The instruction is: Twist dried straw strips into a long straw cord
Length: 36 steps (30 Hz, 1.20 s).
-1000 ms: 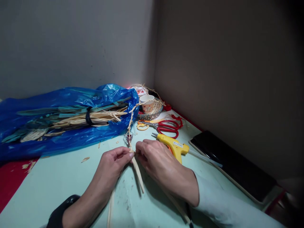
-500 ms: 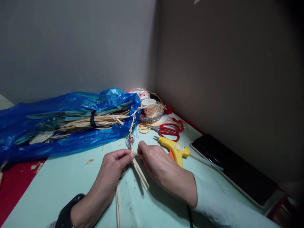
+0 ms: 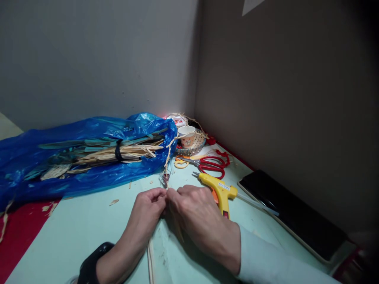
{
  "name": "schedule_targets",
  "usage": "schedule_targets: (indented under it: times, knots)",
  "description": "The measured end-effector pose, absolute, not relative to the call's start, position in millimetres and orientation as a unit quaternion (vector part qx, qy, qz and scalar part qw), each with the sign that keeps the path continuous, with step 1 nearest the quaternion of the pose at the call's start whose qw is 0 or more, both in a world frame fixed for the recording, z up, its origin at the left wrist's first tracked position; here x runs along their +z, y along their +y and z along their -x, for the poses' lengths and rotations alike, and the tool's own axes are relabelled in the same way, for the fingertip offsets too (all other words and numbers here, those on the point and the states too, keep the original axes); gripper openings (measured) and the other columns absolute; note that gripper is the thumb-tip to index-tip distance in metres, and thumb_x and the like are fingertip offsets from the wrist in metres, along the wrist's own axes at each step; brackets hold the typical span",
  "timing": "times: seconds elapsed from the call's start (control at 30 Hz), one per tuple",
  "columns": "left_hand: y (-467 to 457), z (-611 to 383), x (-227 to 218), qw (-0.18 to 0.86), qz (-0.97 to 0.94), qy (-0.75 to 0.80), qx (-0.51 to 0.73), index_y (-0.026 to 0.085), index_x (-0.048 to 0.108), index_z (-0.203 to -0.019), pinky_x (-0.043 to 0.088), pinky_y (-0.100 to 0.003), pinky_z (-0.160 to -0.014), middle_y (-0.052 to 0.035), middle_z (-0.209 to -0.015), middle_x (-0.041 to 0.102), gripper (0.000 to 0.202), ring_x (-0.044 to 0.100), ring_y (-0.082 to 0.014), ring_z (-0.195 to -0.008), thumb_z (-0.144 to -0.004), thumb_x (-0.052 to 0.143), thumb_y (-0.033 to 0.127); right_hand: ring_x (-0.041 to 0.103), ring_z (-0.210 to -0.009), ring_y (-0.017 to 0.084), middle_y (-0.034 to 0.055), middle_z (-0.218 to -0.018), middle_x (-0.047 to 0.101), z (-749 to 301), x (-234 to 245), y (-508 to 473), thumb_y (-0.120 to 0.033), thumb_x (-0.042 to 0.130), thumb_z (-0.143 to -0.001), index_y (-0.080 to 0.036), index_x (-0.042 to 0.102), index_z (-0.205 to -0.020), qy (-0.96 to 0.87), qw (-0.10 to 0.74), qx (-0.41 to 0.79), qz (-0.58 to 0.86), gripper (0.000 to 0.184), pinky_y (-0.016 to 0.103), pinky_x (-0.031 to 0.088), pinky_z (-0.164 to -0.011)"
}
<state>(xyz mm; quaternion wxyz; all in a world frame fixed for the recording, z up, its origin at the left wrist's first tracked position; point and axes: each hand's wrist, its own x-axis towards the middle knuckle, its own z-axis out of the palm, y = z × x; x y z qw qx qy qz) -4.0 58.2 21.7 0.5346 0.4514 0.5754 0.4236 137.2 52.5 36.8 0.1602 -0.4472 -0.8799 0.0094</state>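
My left hand (image 3: 146, 211) and my right hand (image 3: 198, 215) meet fingertip to fingertip on the pale green table (image 3: 74, 232). Both pinch the near end of a thin braided straw cord (image 3: 167, 157) that runs away toward the far corner. A small metal clip (image 3: 165, 177) sits on the cord just beyond my fingers. Loose flat straw strips (image 3: 151, 256) trail back under my hands toward me. A black watch band (image 3: 91, 264) is on my left wrist.
A blue plastic bag (image 3: 74, 157) holding a tied bundle of straw lies at the left. A yellow glue gun (image 3: 220, 191) lies by my right hand, red scissors (image 3: 211, 163) beyond it. A paper cup (image 3: 187, 136) stands in a small basket in the corner. A black tablet (image 3: 293, 213) lies at the right.
My hands have drawn together until the fingertips touch. The straw strip that stuck out between them is now covered by my right hand. The camera has tilted slightly.
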Motion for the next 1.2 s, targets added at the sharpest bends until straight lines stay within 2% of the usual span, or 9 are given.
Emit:
schedule_targets:
  times: [0.13, 0.27, 0.37, 0.57, 0.7, 0.87, 0.93, 1.03, 1.2]
  knots:
    - [56, 5, 25, 0.548, -0.42, 0.578, 0.435, 0.015, 0.067, -0.063, 0.037, -0.022, -0.06, 0.0026, -0.058, 0.058, 0.008, 0.051, -0.0145, -0.064, -0.057, 0.062, 0.018, 0.051, -0.068, 0.02, 0.005, -0.075, 0.059, -130, 39, 46, -0.005, 0.053, -0.084, -0.015, 0.054, -0.085, -0.904, 0.146, -0.084, 0.394, 0.009, 0.033, 0.024, -0.054]
    - [55, 10, 25, 0.6, -0.4, 0.559, 0.41, 0.015, 0.069, -0.073, 0.021, -0.018, -0.045, 0.0073, -0.047, 0.044, 0.016, 0.033, -0.0067, -0.045, -0.062, 0.066, 0.026, 0.05, -0.067, 0.02, 0.0055, -0.075, 0.059, -129, 39, 45, -0.003, 0.051, -0.083, -0.014, 0.053, -0.083, -0.908, 0.15, -0.107, 0.377, 0.011, 0.033, 0.026, -0.054]
    - [55, 11, 23, 0.6, -0.408, 0.553, 0.41, 0.014, 0.064, -0.063, 0.009, -0.02, -0.043, 0.0099, -0.043, 0.033, 0.016, 0.019, -0.0041, -0.042, -0.066, 0.066, 0.029, 0.052, -0.069, 0.02, 0.0047, -0.077, 0.06, -130, 38, 46, -0.004, 0.051, -0.084, -0.015, 0.052, -0.085, -0.9, 0.166, -0.063, 0.398, 0.011, 0.032, 0.026, -0.055]
    - [55, 8, 20, 0.573, -0.437, 0.558, 0.412, 0.015, 0.059, -0.058, 0.015, -0.021, -0.044, 0.0075, -0.036, 0.039, 0.025, 0.026, -0.005, -0.039, -0.077, 0.06, 0.033, 0.05, -0.059, 0.014, 0.0, -0.071, 0.06, -128, 30, 49, -0.013, 0.046, -0.088, -0.018, 0.049, -0.087, -0.846, 0.233, 0.091, 0.471, 0.006, 0.029, 0.027, -0.055]
    - [56, 12, 17, 0.591, -0.429, 0.544, 0.412, 0.016, 0.058, -0.06, 0.012, -0.022, -0.042, 0.0066, -0.039, 0.043, 0.027, 0.026, -0.005, -0.039, -0.078, 0.06, 0.036, 0.053, -0.069, 0.019, 0.0045, -0.079, 0.061, -124, 29, 43, -0.009, 0.049, -0.084, -0.016, 0.052, -0.09, -0.863, 0.197, 0.051, 0.462, 0.01, 0.03, 0.028, -0.058]
    - [56, 16, 18, 0.617, -0.412, 0.518, 0.425, 0.013, 0.068, -0.079, 0.013, -0.019, -0.043, 0.006, -0.048, 0.046, 0.023, 0.026, -0.0042, -0.043, -0.075, 0.066, 0.036, 0.053, -0.076, 0.023, 0.0089, -0.088, 0.063, -122, 35, 33, -0.007, 0.052, -0.081, -0.013, 0.057, -0.099, -0.878, 0.168, -0.002, 0.448, 0.019, 0.032, 0.027, -0.057]
    - [55, 16, 19, 0.631, -0.394, 0.508, 0.434, 0.013, 0.068, -0.081, 0.017, -0.018, -0.044, 0.0049, -0.053, 0.048, 0.023, 0.031, -0.0046, -0.045, -0.072, 0.07, 0.035, 0.053, -0.077, 0.022, 0.0079, -0.087, 0.063, -125, 38, 34, -0.017, 0.049, -0.087, -0.015, 0.059, -0.096, -0.87, 0.2, 0.026, 0.451, 0.013, 0.032, 0.029, -0.06]
    - [53, 16, 21, 0.638, -0.38, 0.504, 0.441, 0.013, 0.068, -0.08, 0.019, -0.017, -0.044, 0.0059, -0.053, 0.046, 0.022, 0.03, -0.0043, -0.046, -0.072, 0.071, 0.034, 0.053, -0.076, 0.019, 0.0044, -0.079, 0.064, -133, 44, 42, -0.029, 0.044, -0.093, -0.018, 0.063, -0.084, -0.842, 0.258, 0.104, 0.462, 0.023, 0.03, 0.032, -0.065]
    - [53, 17, 21, 0.648, -0.385, 0.497, 0.43, 0.012, 0.068, -0.079, 0.017, -0.016, -0.043, 0.0093, -0.047, 0.036, 0.025, 0.025, -0.0037, -0.043, -0.077, 0.067, 0.037, 0.056, -0.079, 0.016, 0.0035, -0.085, 0.066, -145, 47, 64, -0.028, 0.045, -0.092, -0.019, 0.065, -0.091, -0.771, 0.301, 0.262, 0.497, 0.022, 0.026, 0.035, -0.069]
